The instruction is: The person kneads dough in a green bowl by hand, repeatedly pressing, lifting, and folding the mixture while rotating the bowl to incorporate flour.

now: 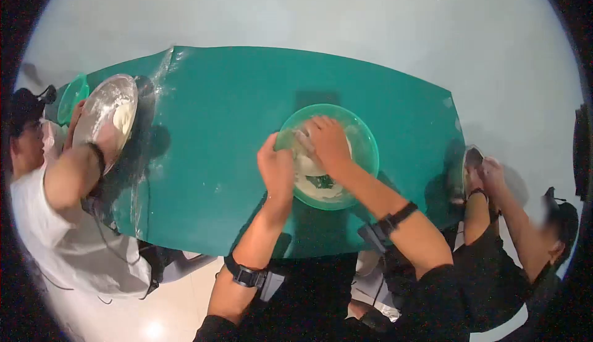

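A translucent green bowl [369, 150] stands on the green table mat in front of me, holding pale dough [309, 166] and loose flour. Inside it, my right hand [327, 146] presses on the dough with bent fingers, hiding part of it. My left hand [277, 168] is at the bowl's left rim, thumb and fingers closed around the edge. Some flour or dough sticks to the bowl's bottom near me. Each of my wrists wears a dark strap with a small device.
The green mat [228, 113] has flour streaks at its left. At far left, a person in white works dough in a metal bowl [102, 104], with another green bowl [73, 100] behind it. On the right, a person in black has both hands at a metal bowl [471, 156].
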Demonstrator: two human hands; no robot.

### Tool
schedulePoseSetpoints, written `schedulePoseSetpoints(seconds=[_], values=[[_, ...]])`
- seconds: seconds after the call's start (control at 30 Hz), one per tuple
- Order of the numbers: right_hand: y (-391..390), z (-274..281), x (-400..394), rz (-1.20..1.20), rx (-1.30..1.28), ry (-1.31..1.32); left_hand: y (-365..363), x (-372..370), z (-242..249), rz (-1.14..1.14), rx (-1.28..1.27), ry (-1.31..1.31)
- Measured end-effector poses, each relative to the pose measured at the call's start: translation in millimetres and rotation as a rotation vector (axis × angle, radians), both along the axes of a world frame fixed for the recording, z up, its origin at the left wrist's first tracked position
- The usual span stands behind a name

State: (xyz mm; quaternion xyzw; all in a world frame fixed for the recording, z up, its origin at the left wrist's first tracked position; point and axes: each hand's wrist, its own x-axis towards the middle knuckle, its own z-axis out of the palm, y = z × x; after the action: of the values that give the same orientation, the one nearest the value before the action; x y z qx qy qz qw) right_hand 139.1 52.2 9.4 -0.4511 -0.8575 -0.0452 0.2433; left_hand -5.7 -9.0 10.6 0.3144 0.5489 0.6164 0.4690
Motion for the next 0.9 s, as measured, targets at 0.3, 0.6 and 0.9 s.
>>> schedulePoseSetpoints(seconds=[0.3,0.6,0.9], values=[[-23.2,26.9,47.6,-0.273,-0.693,0.274,2.1,0.2,-15.4,0.078,-0.014,0.190],[-10.5,-12.1,-30.3,-0.235,-0.406,0.184,3.8,0.0,-13.3,0.050,-0.001,0.157],[-45.8,13.9,-46.6,-0.219,-0.292,-0.102,2.2,2.9,14.2,0.057,-0.048,-0.126]])
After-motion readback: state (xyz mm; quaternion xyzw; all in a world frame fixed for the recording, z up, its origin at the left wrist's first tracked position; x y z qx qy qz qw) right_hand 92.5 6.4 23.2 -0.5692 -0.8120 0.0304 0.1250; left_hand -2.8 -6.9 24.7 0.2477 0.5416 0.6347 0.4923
